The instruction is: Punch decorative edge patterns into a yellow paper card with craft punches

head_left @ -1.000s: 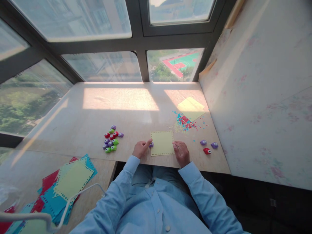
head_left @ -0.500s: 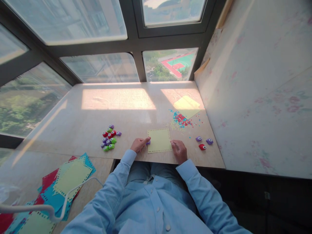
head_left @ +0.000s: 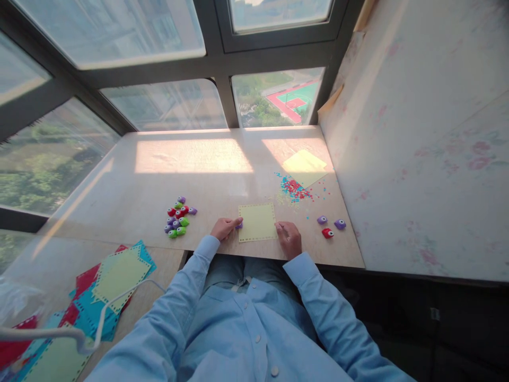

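A pale yellow sheet of paper point(head_left: 256, 223) lies on the table before me, with small punched notches along its top, left and bottom edges. My left hand point(head_left: 224, 228) is closed on a small purple craft punch point(head_left: 239, 225) at the sheet's left edge, thumb on top; fingers partly hide the punch. Pinched between the fingers of my right hand point(head_left: 290, 239) is the sheet's right edge. Several red, green and purple punches point(head_left: 182, 222) cluster to the left. Two purple punches point(head_left: 322, 219) and a red one point(head_left: 327, 233) sit to the right.
Red, blue and yellow confetti point(head_left: 295, 189) is scattered at the back right beside another yellow sheet point(head_left: 305, 165). Notched coloured sheets point(head_left: 121, 276) pile up at lower left, under a white curved tube point(head_left: 102, 323). A wall point(head_left: 417, 159) bounds the right; windows stand behind.
The whole view has shifted slightly, with the table appearing a little higher. Both hands keep their places at the sheet's two edges, and the purple punch stays at the left edge.
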Demonstrator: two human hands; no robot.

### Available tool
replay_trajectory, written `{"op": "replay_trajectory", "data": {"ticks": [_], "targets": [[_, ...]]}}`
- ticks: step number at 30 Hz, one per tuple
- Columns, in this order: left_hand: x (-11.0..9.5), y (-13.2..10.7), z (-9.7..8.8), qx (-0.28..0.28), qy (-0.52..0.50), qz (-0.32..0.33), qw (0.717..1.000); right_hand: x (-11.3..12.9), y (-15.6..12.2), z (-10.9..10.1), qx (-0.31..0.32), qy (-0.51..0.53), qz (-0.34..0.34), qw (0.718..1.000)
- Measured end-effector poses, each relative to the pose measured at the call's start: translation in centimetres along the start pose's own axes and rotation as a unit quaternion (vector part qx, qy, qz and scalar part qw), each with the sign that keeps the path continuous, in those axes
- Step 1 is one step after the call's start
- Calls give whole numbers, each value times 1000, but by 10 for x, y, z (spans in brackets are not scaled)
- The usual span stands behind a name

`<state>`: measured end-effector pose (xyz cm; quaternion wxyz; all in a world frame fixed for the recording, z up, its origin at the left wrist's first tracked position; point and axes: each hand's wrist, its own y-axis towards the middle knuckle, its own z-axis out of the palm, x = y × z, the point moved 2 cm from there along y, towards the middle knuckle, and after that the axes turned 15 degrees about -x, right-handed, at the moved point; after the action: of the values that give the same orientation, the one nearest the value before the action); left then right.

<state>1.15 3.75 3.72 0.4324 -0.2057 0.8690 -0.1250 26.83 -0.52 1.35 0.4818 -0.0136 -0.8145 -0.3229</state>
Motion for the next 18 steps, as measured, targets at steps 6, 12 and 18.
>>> {"op": "replay_trajectory", "data": {"ticks": [6,12,18], "targets": [[-3,-3,1,-12,12,11,1000,-1,0,0,-3,1,-2,1000],[-7,-8,5,-44,51,23,997,1,0,1,15,-11,-35,999],[-15,-2,6,-43,136,25,989,2,-1,2,31,-18,-41,999]]}}
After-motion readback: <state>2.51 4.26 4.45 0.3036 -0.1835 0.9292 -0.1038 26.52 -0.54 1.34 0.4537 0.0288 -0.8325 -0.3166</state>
